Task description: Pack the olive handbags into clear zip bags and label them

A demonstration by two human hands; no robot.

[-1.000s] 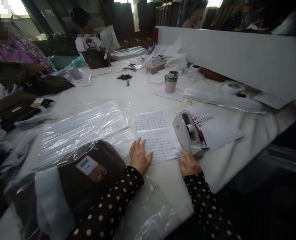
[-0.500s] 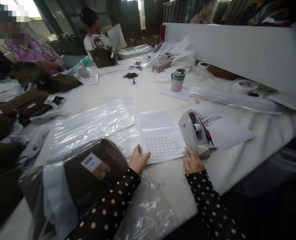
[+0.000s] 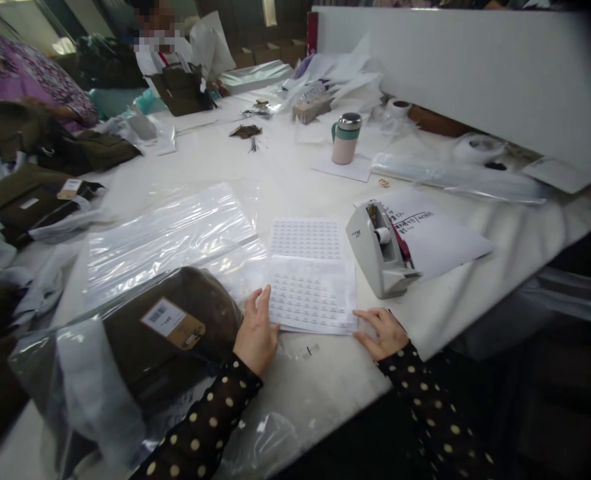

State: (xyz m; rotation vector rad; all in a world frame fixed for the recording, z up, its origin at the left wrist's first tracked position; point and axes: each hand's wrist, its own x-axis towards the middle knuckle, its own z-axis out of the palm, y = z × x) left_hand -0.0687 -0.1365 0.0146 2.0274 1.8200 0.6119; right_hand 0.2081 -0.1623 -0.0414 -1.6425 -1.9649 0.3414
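Observation:
Several printed sheets of small labels (image 3: 308, 293) lie stacked on the table in front of me, the upper sheet overlapping one behind. My left hand (image 3: 256, 333) is at their lower left corner, fingers apart and raised, the thumb by the paper's edge. At the lower right corner, my right hand (image 3: 382, 332) has its index finger on the paper and its thumb close below, pinching the edge. A grey tape dispenser (image 3: 375, 257) stands just right of the sheets. Left of my left hand lies a dark olive bag (image 3: 170, 347) in clear plastic, with a barcode tag (image 3: 172, 323) on it.
Flat clear plastic bags (image 3: 170, 240) lie behind the wrapped bag. A pink cup (image 3: 346, 140) stands farther back, near a plastic roll (image 3: 455, 177). Handwritten paper (image 3: 440, 233) is beyond the dispenser. More olive bags (image 3: 30, 200) and two people are at left.
The sheets have turned slightly and now sit apart from the tape dispenser. My left hand's fingers have lifted at the left edge; my right hand has shifted down along the right edge.

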